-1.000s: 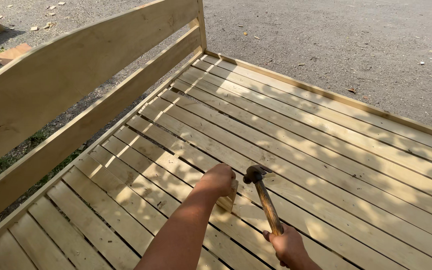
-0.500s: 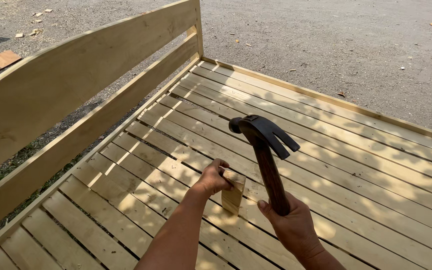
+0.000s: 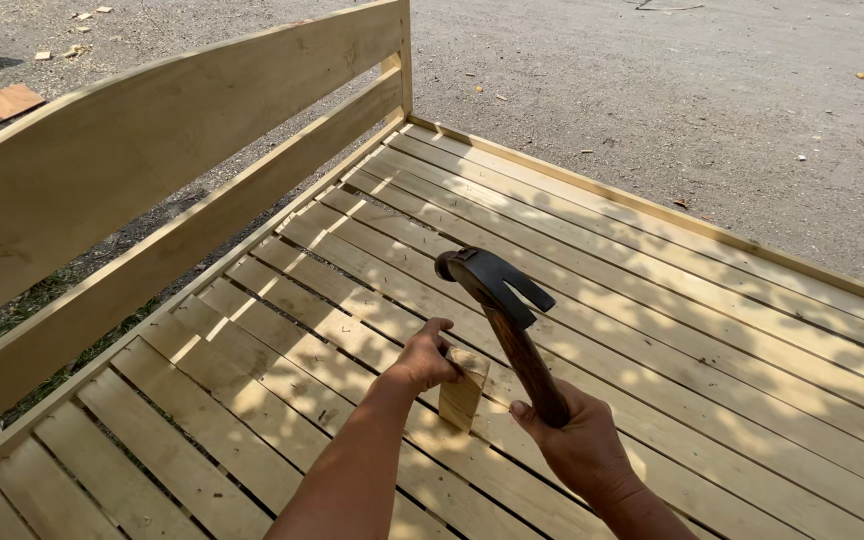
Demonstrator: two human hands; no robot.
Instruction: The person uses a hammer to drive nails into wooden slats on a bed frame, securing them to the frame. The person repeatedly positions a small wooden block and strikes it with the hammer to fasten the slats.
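Slatted wooden bed frame point(image 3: 652, 300) — small wood block point(image 3: 462, 392)

One claw hammer point(image 3: 500, 300), one small wood block point(image 3: 462, 390), two hands.

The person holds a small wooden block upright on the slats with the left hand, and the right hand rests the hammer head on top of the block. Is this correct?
Not quite. In the head view the hammer is raised in the air above the wooden block, not resting on it. The rest is right: the left hand holds the block upright on the slats, and the right hand holds the hammer by its handle.
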